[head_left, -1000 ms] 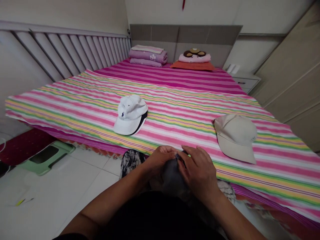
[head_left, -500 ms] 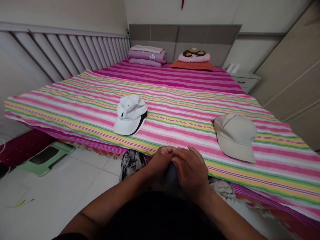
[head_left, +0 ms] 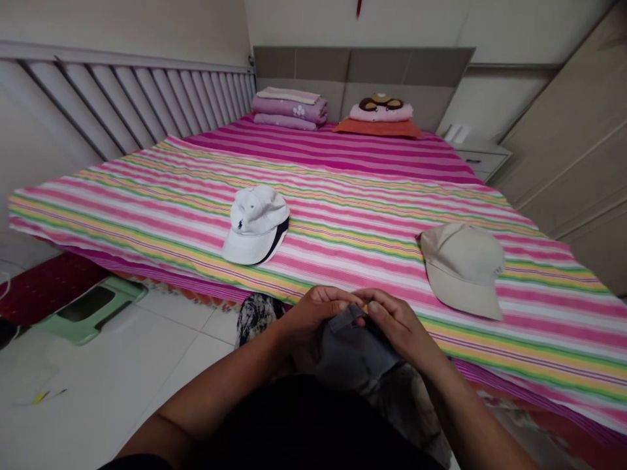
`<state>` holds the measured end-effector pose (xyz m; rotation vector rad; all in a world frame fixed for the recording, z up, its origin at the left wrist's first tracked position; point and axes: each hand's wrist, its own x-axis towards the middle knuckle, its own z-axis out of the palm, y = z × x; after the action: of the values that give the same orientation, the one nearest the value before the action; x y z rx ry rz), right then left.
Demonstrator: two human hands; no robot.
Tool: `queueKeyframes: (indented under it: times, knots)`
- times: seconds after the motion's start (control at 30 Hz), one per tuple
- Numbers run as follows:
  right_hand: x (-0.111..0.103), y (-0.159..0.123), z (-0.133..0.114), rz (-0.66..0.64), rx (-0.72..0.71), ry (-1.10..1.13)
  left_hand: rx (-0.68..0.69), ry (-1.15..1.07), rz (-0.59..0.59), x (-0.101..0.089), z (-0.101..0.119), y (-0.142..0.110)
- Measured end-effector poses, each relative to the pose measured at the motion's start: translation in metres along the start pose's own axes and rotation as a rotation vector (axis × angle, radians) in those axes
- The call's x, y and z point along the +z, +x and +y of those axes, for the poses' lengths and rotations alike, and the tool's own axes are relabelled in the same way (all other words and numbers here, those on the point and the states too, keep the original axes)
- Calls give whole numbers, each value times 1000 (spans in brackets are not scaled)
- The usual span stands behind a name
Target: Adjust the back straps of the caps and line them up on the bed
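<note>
On my feed I count three caps: one white cap (head_left: 255, 225) and one beige cap (head_left: 460, 269) on the one bed (head_left: 147, 209), and one gray cap (head_left: 353, 349) near me, held between two hands, the left hand (head_left: 313, 316) and the right hand (head_left: 396, 323). At the far end I count one purple folded stack (head_left: 289, 109) and one orange pillow (head_left: 377, 128). Off to the left I get one green stool (head_left: 93, 313), and to the right one bedside cabinet (head_left: 482, 160).

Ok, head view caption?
Left hand and right hand hold a grey cap by a striped bed with a white cap and beige cap.
</note>
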<state>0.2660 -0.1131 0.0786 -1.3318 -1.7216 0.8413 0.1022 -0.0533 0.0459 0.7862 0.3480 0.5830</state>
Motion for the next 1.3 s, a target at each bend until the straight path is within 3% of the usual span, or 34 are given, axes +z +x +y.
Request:
queueKeyframes:
  times: [0.1,0.3,0.47,0.63,0.77,0.87,1.03,1.1,1.3]
  knots:
    - [0,1,2,-132,118,213,-7,15,-3,1,4,1]
    - [4,-2,2,-108,266,481,73,12,59,1,9,1]
    - [6,-3,2,-61,299,551,63,257,22,-7,11,0]
    - [11,-3,4,-16,256,466,43,363,36,-9,12,-1]
    - [12,-5,2,-8,146,200,54,405,-22,-8,12,-3]
    - [13,-6,-2,30,111,64,115,533,-33,-8,11,-6]
    - [15,-9,-4,84,-1,-103,229,794,54,-10,11,-9]
    - [16,-10,-4,100,-50,-141,195,731,50,-10,12,-9]
    - [17,-14,-7,164,-143,-231,39,257,59,-7,15,-6]
